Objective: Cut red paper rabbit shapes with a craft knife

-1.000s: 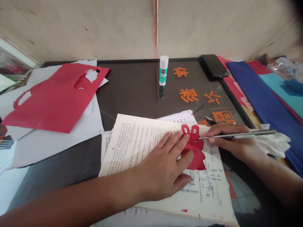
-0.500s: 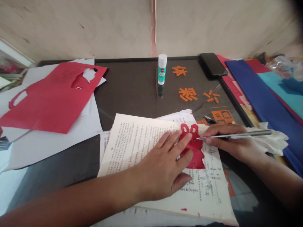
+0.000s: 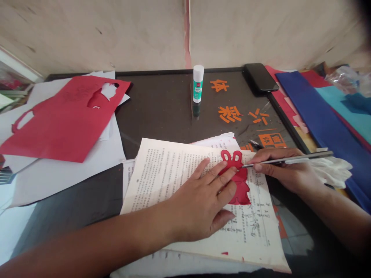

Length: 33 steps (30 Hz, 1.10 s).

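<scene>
A small red paper rabbit cut-out (image 3: 240, 185) lies on a printed text sheet (image 3: 174, 166) on the dark table. My left hand (image 3: 203, 200) lies flat on it, fingers spread and pressing its left side down. In my right hand (image 3: 284, 172) I pinch a thin metal craft knife (image 3: 290, 159), held almost level, with its tip touching the rabbit just below the ears. White cloth (image 3: 330, 170) sits under my right wrist.
A glue stick (image 3: 198, 83) stands upright at the back. Orange paper characters (image 3: 230, 114) lie on the glass beside a black phone (image 3: 259, 77). A red sheet with cut-outs (image 3: 58, 119) rests on white paper at left. Blue and teal paper (image 3: 324, 112) lies at right.
The knife tip has shifted slightly up towards the rabbit's ears. My left hand stays pressed on the cut-out. The view has tilted a little.
</scene>
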Motion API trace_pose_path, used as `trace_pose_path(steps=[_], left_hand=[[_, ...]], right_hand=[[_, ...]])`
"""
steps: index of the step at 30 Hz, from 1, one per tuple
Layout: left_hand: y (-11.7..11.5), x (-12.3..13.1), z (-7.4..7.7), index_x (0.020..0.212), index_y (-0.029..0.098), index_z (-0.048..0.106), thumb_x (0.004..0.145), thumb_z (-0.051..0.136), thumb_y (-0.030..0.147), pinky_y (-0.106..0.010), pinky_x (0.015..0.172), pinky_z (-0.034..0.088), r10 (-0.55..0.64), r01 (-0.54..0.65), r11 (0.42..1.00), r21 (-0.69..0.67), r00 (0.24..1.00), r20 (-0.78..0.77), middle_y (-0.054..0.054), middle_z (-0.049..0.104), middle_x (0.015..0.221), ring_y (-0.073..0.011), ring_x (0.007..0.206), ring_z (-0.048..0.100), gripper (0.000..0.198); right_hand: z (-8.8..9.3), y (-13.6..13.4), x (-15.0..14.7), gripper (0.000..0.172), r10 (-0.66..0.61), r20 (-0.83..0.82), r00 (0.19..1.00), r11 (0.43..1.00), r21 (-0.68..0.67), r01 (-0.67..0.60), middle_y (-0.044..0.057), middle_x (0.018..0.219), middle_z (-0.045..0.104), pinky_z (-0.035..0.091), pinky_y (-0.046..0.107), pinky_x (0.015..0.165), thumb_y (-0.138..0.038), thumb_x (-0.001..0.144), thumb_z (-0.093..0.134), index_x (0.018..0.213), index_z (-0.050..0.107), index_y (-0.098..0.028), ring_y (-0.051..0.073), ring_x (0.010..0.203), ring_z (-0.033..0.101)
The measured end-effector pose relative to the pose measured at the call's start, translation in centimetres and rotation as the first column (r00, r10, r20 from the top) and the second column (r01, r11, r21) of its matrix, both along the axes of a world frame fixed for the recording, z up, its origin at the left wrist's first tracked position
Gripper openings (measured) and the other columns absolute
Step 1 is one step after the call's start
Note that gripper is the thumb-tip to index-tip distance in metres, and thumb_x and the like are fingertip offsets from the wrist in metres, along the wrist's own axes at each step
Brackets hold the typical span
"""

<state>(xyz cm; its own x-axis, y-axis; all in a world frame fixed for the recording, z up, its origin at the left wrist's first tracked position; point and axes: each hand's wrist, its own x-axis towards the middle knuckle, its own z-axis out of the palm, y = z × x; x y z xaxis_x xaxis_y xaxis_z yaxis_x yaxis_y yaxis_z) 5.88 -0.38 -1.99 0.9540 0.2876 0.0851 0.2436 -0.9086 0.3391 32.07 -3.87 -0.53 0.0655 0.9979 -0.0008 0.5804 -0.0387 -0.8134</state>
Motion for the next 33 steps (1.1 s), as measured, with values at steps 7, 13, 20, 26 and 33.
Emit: trace_pose_path(steps=[7,13,20,26,33], left_hand=[[-0.01,-0.06,0.05,0.138,0.01,0.046,0.101,0.041,0.046,-0.06,0.118,0.015,-0.001,0.001,1.0,0.009,1.0,0.01,-0.017,0.031,0.157,-0.0352,0.147,0.024,0.052],[-0.05,-0.03,0.01,0.138,0.01,0.044,0.102,0.039,0.046,-0.059,0.119,0.013,-0.001,0.001,1.0,0.017,1.0,0.0,-0.016,0.029,0.158,-0.0342,0.147,0.022,0.052],[-0.02,-0.02,0.05,0.137,0.011,0.045,0.101,0.04,0.047,-0.058,0.119,0.013,0.007,-0.007,1.0,0.014,1.0,-0.007,-0.017,0.03,0.157,-0.0335,0.147,0.023,0.051],[-0.11,-0.03,-0.1,0.137,0.011,0.045,0.1,0.04,0.047,-0.058,0.12,0.013,0.012,-0.012,1.0,0.012,1.0,-0.003,-0.017,0.028,0.158,-0.0339,0.147,0.023,0.052],[-0.13,0.01,-0.03,0.138,0.01,0.045,0.101,0.038,0.048,-0.059,0.119,0.013,0.011,-0.011,1.0,0.014,1.0,-0.012,-0.017,0.028,0.158,-0.0341,0.147,0.023,0.053]], right_hand=[[-0.19,-0.04,0.06,0.012,0.056,0.036,0.998,0.998,0.015,-0.057,0.0,0.086,0.078,0.058,0.035,0.075,-0.043,0.077,0.077,0.079,0.078,-0.03,0.023,0.082,0.072],[-0.25,-0.15,0.09,0.008,0.091,0.065,0.994,0.995,0.033,-0.093,0.0,0.088,0.077,0.057,0.034,0.075,-0.038,0.08,0.076,0.081,0.077,-0.03,0.022,0.082,0.072],[-0.22,-0.25,-0.13,0.009,0.099,0.07,0.993,0.993,0.062,-0.104,0.0,0.086,0.077,0.058,0.035,0.074,-0.04,0.08,0.075,0.079,0.077,-0.031,0.023,0.081,0.072],[-0.19,-0.28,-0.01,0.01,0.087,0.065,0.994,0.995,0.045,-0.09,0.001,0.087,0.077,0.058,0.037,0.075,-0.041,0.079,0.076,0.078,0.077,-0.03,0.024,0.08,0.072],[-0.34,-0.26,0.11,0.008,0.074,0.026,0.997,0.997,0.022,-0.075,0.0,0.085,0.076,0.056,0.034,0.071,-0.038,0.079,0.077,0.079,0.077,-0.03,0.023,0.079,0.071]])
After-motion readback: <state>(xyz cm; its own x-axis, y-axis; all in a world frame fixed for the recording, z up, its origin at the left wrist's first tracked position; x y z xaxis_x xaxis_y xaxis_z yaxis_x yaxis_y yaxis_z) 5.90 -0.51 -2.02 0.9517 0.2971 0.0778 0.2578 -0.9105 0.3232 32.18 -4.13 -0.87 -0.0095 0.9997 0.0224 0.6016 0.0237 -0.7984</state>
